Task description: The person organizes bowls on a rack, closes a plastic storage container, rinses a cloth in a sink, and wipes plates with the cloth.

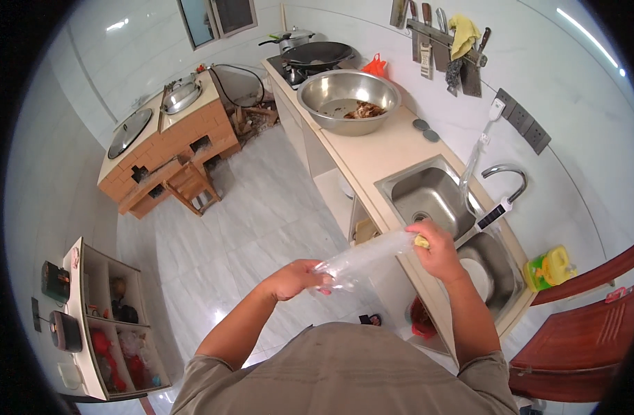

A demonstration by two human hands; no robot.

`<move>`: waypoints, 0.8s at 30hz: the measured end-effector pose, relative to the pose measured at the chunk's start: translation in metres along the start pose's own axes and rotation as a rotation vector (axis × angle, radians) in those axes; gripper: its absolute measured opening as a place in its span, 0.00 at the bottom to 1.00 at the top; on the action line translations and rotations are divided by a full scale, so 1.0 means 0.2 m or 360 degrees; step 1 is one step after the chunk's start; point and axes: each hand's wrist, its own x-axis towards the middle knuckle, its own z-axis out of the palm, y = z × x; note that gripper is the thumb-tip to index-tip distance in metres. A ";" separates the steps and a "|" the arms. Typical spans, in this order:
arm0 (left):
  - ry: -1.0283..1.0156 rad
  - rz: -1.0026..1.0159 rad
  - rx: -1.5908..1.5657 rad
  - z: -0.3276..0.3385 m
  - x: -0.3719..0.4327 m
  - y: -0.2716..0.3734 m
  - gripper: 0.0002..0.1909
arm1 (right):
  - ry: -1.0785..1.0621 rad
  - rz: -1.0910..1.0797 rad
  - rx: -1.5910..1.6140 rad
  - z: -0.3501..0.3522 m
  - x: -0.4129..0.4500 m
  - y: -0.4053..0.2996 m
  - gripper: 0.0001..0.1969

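Note:
A clear plastic bag or film (369, 259) is stretched between my two hands, above the floor and the counter's front edge. My left hand (299, 280) grips its lower left end. My right hand (435, 251) pinches the other end, together with a small yellow item (422, 241) whose kind I cannot tell. Just beyond my right hand lies the double steel sink (431, 194), with a white plate or bowl (478, 277) in the nearer basin. Farther along the counter stands a large steel basin (348, 124) holding some brown food (365, 110).
The counter (348, 155) runs along my right, with a faucet (509, 176) and a yellow jug (550, 267). A black wok (317, 54) sits at its far end. A wooden chair (192, 189) stands by the brick stove (177, 150); a shelf unit (125, 321) is at the left.

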 end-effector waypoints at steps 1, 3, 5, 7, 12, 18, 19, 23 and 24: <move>-0.0007 0.0000 -0.0002 -0.03 -0.04 -0.02 0.19 | -0.0001 0.0004 -0.0006 0.05 -0.01 -0.04 0.16; -0.0037 0.0012 -0.0562 -0.09 -0.12 -0.06 0.20 | -0.0008 -0.0121 -0.0155 0.13 -0.03 -0.10 0.18; -0.0056 0.0012 -0.0614 -0.14 -0.20 -0.09 0.20 | 0.0032 -0.0144 -0.0209 0.18 -0.07 -0.17 0.19; -0.0307 -0.0087 -0.0171 -0.20 -0.25 -0.15 0.19 | 0.0111 -0.0088 -0.0336 0.21 -0.08 -0.26 0.19; -0.0585 -0.0173 0.0298 -0.16 -0.38 -0.19 0.17 | 0.0018 -0.0126 -0.0646 0.27 -0.14 -0.36 0.17; -0.0124 0.0532 -0.0642 -0.15 -0.51 -0.07 0.17 | -0.0098 0.0169 -0.0230 0.58 -0.29 -0.31 0.11; 0.0146 0.0603 -0.0844 -0.15 -0.53 -0.03 0.18 | -0.0129 0.0153 -0.0175 0.68 -0.32 -0.35 0.10; 0.0644 0.0693 -0.0856 -0.20 -0.53 0.02 0.19 | -0.0160 -0.0056 -0.0191 0.94 -0.37 -0.56 0.07; 0.0807 0.0680 -0.0841 -0.25 -0.52 -0.02 0.20 | -0.0263 -0.0194 -0.0230 0.96 -0.37 -0.63 0.06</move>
